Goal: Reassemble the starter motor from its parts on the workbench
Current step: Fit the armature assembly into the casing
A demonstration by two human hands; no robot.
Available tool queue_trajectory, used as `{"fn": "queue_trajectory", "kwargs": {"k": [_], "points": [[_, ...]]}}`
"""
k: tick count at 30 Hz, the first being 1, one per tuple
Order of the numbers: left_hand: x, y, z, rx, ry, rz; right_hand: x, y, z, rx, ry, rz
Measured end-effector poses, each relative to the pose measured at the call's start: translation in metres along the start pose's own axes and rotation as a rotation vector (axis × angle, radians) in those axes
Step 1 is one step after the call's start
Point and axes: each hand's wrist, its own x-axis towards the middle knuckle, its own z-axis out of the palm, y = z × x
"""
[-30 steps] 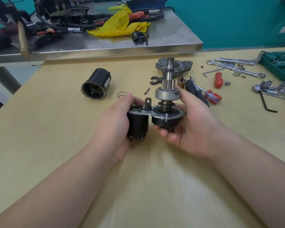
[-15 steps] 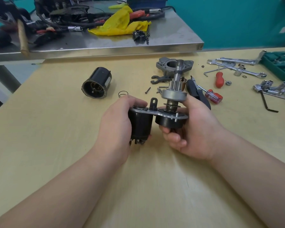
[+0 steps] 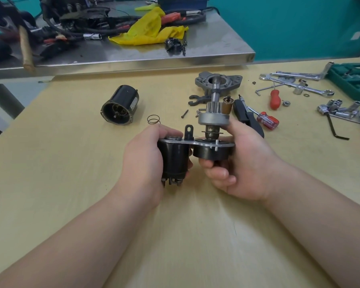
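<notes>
I hold the partly built starter above the wooden bench. My left hand grips the black solenoid cylinder. My right hand grips the black gear housing from below, thumb up by the drive clutch. A silver plate joins both cylinders. The pinion shaft stands upright. On the bench lie the black motor housing, a spring, the grey nose housing, a black shift fork and a copper-coloured plunger.
Screwdrivers, wrenches, sockets, an Allen key and a green tool case crowd the right side. A steel table with cables and a yellow rag stands behind. A small screw lies near the spring.
The assembly has tilted and shifted slightly in my hands; the shaft leaned right, then came back nearer upright. Both grips stay the same.
</notes>
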Motion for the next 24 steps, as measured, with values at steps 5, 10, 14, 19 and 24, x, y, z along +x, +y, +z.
{"fn": "queue_trajectory", "kwargs": {"k": [5, 10, 14, 19, 24], "points": [[0.006, -0.001, -0.004, 0.035, 0.017, 0.04, 0.003, 0.002, 0.004, -0.132, 0.134, -0.1], [0.013, -0.006, -0.01, 0.095, 0.054, 0.132, 0.008, 0.001, -0.004, -0.485, 0.534, -0.537], [0.019, -0.007, -0.012, 0.143, 0.075, 0.145, -0.001, 0.006, -0.007, -0.728, 0.523, -1.197], [0.023, -0.011, -0.011, 0.242, 0.107, 0.234, -0.005, 0.02, 0.002, -1.215, 0.412, -1.331], [0.024, -0.014, -0.011, 0.311, 0.066, 0.299, -0.003, 0.024, 0.002, -1.299, 0.388, -1.242]]}}
